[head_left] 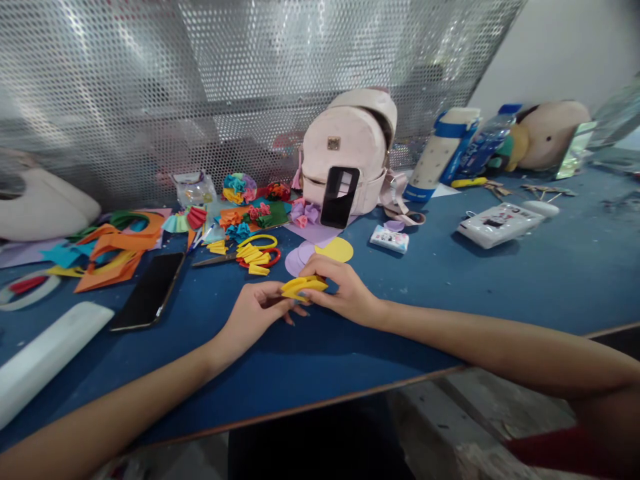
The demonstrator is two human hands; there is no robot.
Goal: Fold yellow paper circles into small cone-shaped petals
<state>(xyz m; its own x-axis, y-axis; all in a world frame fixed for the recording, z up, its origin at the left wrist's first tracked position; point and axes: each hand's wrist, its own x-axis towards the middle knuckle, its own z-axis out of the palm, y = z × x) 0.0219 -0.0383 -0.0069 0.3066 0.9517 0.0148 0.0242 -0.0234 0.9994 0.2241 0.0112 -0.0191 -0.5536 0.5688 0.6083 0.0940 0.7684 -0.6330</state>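
Observation:
A folded yellow paper piece (pixel 304 285) is held between both hands above the blue table (pixel 345 360). My left hand (pixel 257 313) pinches its left end with thumb and fingers. My right hand (pixel 345 288) grips the right end, thumb in front and fingers behind. Just beyond the hands lie a yellow paper circle (pixel 336 249) and lilac paper circles (pixel 299 259). Several small folded yellow pieces (pixel 251 255) rest on the scissors (pixel 215 259) left of the circles.
A phone (pixel 150 291) and a white case (pixel 50 360) lie left, near orange paper strips (pixel 113 250). A pink backpack (pixel 345 150) with a phone (pixel 340 197) leaning on it stands behind. At right are a bottle (pixel 437 157) and a white pack (pixel 500 223).

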